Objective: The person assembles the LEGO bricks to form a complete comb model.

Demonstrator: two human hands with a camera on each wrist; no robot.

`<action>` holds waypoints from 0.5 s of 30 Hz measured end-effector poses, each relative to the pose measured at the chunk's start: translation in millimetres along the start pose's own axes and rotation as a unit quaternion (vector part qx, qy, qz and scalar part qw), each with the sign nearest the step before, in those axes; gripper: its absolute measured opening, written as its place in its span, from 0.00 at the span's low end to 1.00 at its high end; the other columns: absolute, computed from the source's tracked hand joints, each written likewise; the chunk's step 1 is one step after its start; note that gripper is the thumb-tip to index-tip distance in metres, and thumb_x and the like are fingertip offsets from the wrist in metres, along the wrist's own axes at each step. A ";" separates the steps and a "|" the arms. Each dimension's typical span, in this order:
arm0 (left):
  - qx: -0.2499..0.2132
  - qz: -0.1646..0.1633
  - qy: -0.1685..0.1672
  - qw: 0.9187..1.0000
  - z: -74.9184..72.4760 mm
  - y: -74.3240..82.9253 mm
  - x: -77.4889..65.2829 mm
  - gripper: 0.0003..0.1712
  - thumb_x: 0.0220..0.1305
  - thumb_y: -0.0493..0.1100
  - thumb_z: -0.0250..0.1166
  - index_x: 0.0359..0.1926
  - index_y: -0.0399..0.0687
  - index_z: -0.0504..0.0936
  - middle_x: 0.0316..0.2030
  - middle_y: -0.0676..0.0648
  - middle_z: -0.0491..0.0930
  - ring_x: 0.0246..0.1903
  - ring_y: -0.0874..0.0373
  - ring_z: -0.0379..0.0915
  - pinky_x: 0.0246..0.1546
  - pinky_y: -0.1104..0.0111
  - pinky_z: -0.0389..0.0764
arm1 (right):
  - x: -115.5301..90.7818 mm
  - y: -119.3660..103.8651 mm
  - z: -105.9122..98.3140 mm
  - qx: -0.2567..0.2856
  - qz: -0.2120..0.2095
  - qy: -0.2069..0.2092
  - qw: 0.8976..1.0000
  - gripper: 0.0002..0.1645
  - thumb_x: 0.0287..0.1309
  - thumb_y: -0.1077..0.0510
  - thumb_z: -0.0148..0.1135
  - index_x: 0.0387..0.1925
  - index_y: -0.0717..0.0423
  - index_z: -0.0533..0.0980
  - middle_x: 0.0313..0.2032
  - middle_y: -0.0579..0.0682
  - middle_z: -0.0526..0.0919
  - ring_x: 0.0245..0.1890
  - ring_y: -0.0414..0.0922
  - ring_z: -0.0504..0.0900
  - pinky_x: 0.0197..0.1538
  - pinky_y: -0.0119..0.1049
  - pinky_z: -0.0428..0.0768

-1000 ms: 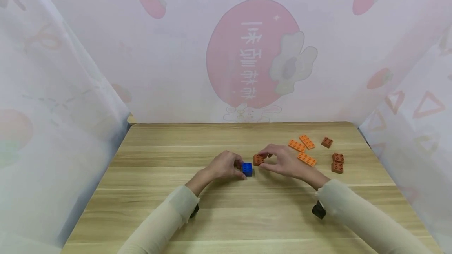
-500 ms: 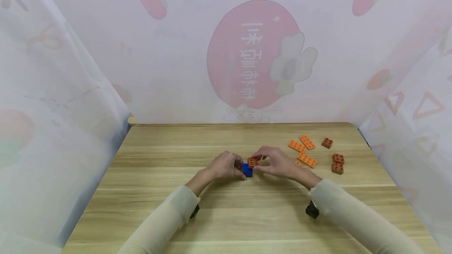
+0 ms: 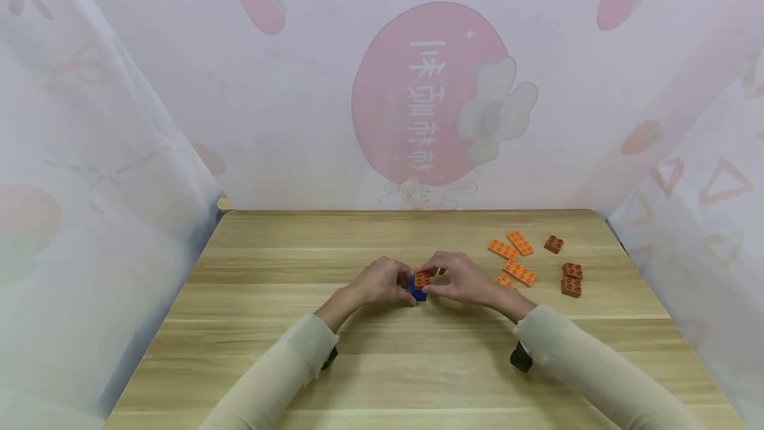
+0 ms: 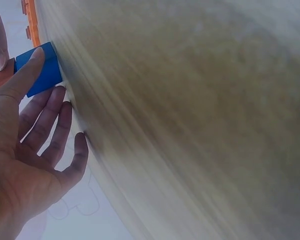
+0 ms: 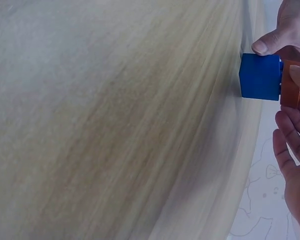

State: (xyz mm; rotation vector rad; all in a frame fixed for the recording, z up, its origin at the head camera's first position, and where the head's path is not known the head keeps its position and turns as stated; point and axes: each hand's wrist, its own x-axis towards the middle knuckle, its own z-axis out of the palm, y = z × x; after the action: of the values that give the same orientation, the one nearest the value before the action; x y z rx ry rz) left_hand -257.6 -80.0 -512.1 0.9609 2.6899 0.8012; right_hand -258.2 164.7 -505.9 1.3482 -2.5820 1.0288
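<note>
My left hand pinches a blue toy building brick near the middle of the table, its thumb lying along the side of the brick in the left wrist view. My right hand pinches a reddish-brown studded brick between thumb and fingers, over the blue one. From the right wrist, the brown brick sits against the stud side of the blue brick, offset a little, with a narrow gap and blue studs showing between them.
To the right on the wooden table lie several flat orange plates, one partly behind my right hand. Farther right are two brown bricks touching each other and a single brown brick. A printed curtain hangs behind the table.
My right hand has moved left with the brown brick, from beside the blue brick to over it. My left hand has stayed in place, holding the blue brick.
</note>
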 end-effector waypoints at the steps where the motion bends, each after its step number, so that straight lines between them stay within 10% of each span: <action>1: 0.002 0.000 0.001 1.000 0.1 -0.3 0.1 0.17 0.55 0.51 0.84 0.39 0.47 0.89 0.31 0.55 0.88 0.29 0.69 0.79 0.35 0.74 0.82 | 0.4 -0.3 -0.3 0.001 -0.003 0.000 1.000 0.19 0.60 0.57 0.80 0.51 0.58 0.86 0.43 0.49 0.88 0.41 0.47 0.87 0.44 0.46 0.88; 15: 0.001 0.003 0.007 1.000 3.0 -5.1 1.0 0.16 0.55 0.52 0.85 0.38 0.51 0.90 0.30 0.58 0.87 0.29 0.69 0.79 0.34 0.72 0.82 | 5.0 -6.5 -2.8 -0.008 0.022 -0.029 0.999 0.17 0.62 0.55 0.79 0.51 0.56 0.88 0.42 0.46 0.88 0.41 0.46 0.87 0.44 0.43 0.89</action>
State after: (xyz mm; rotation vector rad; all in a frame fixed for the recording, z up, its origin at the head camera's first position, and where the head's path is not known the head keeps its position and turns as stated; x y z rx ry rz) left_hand -260.1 -81.4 -517.4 0.9681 2.7011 0.8092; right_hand -257.1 160.2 -498.6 1.3441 -2.6669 0.9877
